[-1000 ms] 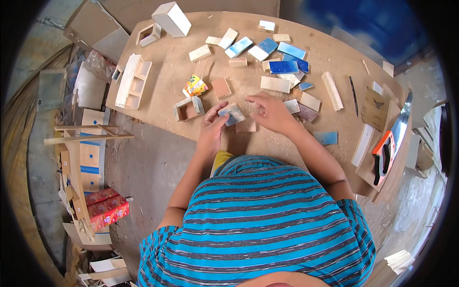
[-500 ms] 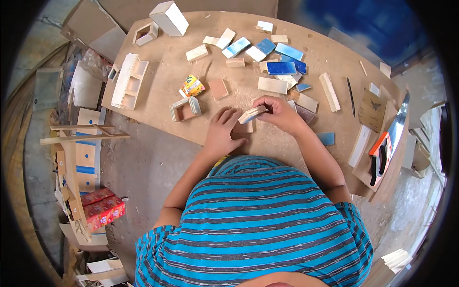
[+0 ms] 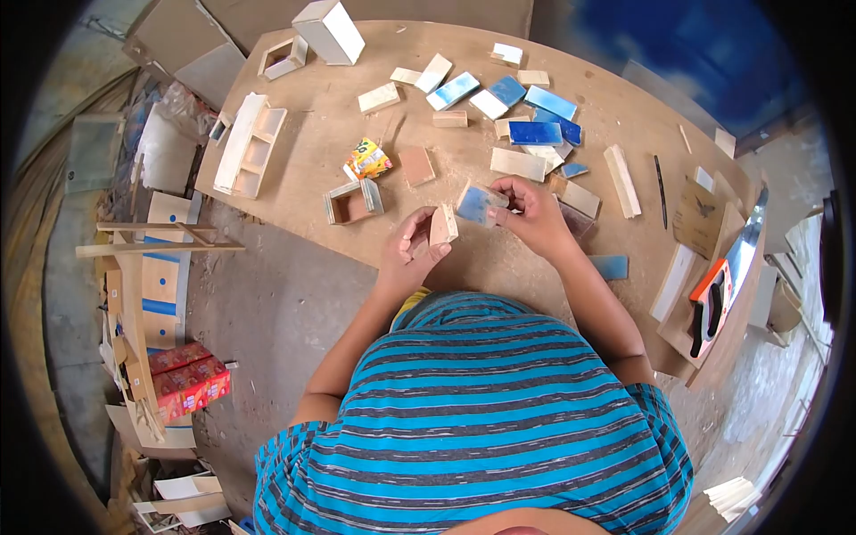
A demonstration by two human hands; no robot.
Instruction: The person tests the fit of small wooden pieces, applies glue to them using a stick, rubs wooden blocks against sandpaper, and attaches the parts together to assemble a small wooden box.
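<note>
Near the table's front edge, my left hand (image 3: 413,250) grips a small wooden block (image 3: 443,225), tilted up with its pale edge showing. Just to its right, my right hand (image 3: 533,217) pinches a blue-smeared wooden piece (image 3: 476,204) by its right side. The two pieces are close together. Left of my hands rests a small open wooden box (image 3: 354,203). Behind it lie a yellow printed packet (image 3: 367,159) and a flat brownish wood piece (image 3: 416,166).
Blue and plain blocks (image 3: 535,134) lie scattered behind my right hand. An orange-handled saw (image 3: 711,299), sandpaper (image 3: 699,214) and a black pencil (image 3: 661,192) are at the right. A compartmented wooden box (image 3: 251,148) and a tall white block (image 3: 329,33) stand at the left.
The blue-smeared piece went from my left hand to my right. My left hand has picked up the block that lay on the table in front of me.
</note>
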